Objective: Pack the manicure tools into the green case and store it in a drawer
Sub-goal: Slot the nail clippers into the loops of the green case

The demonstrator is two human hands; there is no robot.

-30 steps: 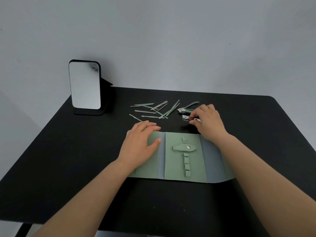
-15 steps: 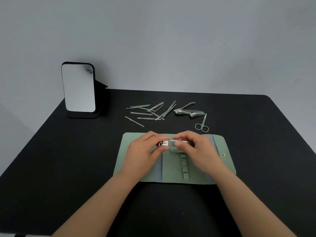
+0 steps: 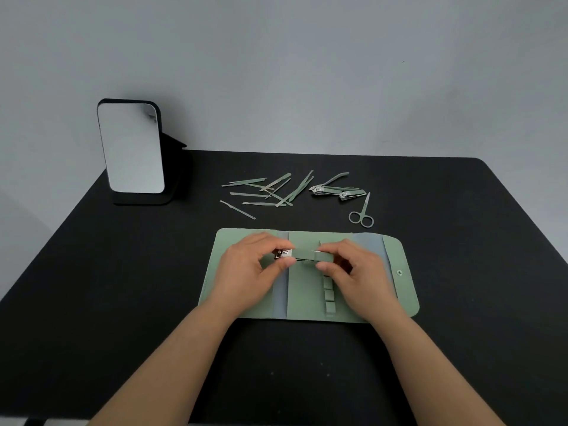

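Green nail clipper [image 3: 302, 254] pinched between left hand [image 3: 249, 273], right hand [image 3: 356, 276]

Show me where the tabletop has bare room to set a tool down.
Bare: right of the scissors and green case; left of the case, below the mirror; the near table edge. Crowded: the loose tools and clippers behind the case.

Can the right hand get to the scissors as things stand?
Probably yes, once freed: the right hand holds the nail clipper with the left hand; the scissors lie uncovered just beyond the case.
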